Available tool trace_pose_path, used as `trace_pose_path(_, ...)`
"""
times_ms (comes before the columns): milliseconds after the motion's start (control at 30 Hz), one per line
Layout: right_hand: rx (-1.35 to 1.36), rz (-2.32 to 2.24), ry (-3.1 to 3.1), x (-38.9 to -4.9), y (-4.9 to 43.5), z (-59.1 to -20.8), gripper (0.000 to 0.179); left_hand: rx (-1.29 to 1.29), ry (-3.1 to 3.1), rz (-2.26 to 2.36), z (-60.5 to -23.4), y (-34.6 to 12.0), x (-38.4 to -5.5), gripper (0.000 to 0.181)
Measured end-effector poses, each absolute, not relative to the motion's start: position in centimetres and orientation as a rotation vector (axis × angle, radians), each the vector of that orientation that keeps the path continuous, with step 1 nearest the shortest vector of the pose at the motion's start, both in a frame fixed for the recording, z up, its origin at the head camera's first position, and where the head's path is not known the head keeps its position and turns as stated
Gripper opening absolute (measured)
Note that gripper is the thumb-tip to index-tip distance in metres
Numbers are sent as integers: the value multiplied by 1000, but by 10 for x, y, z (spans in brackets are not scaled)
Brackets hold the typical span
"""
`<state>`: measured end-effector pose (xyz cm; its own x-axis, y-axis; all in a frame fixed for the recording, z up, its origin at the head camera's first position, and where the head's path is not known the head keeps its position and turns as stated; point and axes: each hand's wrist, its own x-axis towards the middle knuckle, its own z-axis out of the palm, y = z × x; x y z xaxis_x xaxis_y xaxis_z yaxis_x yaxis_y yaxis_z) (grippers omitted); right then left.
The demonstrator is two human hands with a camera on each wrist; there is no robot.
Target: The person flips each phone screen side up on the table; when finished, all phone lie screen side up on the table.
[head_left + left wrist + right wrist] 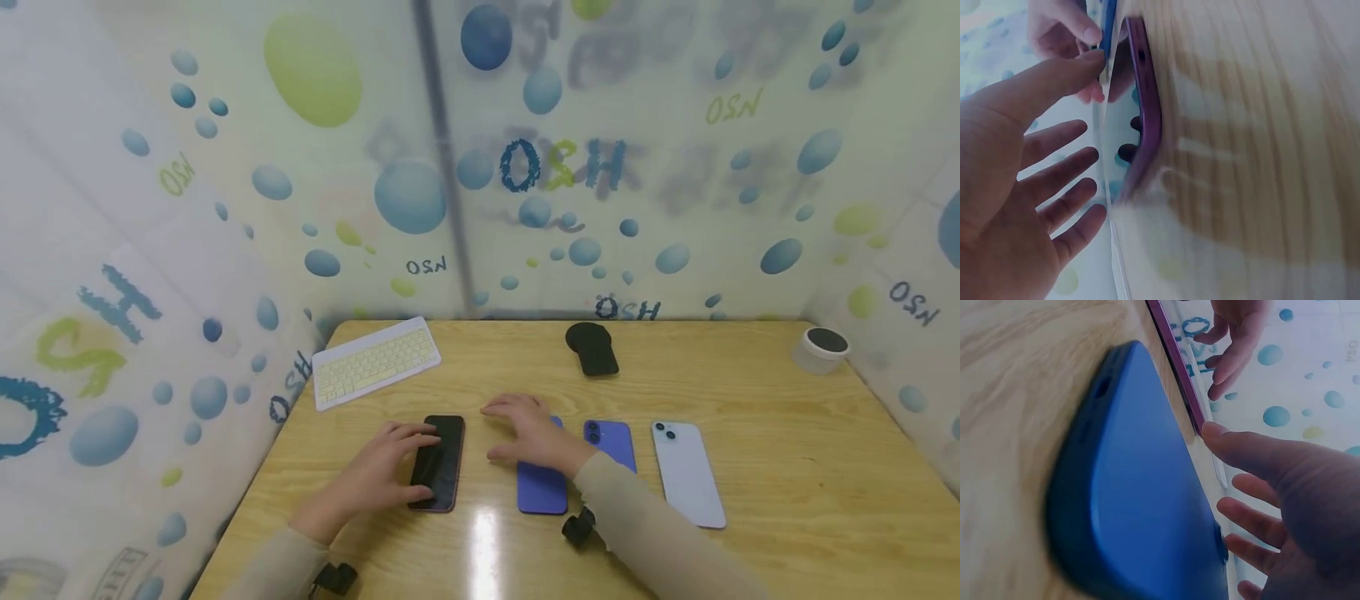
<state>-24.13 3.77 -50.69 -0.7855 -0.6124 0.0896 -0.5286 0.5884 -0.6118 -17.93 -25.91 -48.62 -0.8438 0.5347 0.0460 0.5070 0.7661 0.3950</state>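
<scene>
A phone (447,458) with a red-purple edge lies screen up on the table. My left hand (367,473) is over its left side, fingers spread and gripping nothing. In the left wrist view, dark reflections of fingertips show on the glossy screen beside the phone's purple edge (1150,100). To the right, my right hand (536,435) reaches across the upper part of a blue phone (542,496) lying back up. Its fingers are extended and loosely bent. The right wrist view shows the blue phone's back (1141,481) with the thumb and fingers beyond it, holding nothing.
Another blue phone (618,442) lies partly behind my right forearm, and a pale blue phone (692,479) lies right of it. A white keyboard (378,362) sits back left. A black flat device (596,350) and a white cylinder (817,354) stand towards the back. Printed fabric walls surround the table.
</scene>
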Motion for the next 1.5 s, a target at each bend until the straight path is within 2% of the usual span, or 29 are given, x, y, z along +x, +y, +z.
trace_pose_path(500, -853, -876, 2825, -239, 111, -508, 62, 990, 2850, 587, -496, -191, -188, 74)
trace_pose_path(700, -888, -826, 2801, -234, 130, -505, 61, 1021, 2826, 565, -495, -175, -189, 76)
trace_pose_path(967, -933, -840, 2752, -232, 147, -506, 59, 1066, 2793, 489, -492, -159, -193, 77)
trace_pose_path(1500, -936, -858, 2744, -229, 154, -513, 67, 1049, 2814, 447, -495, -144, -193, 72)
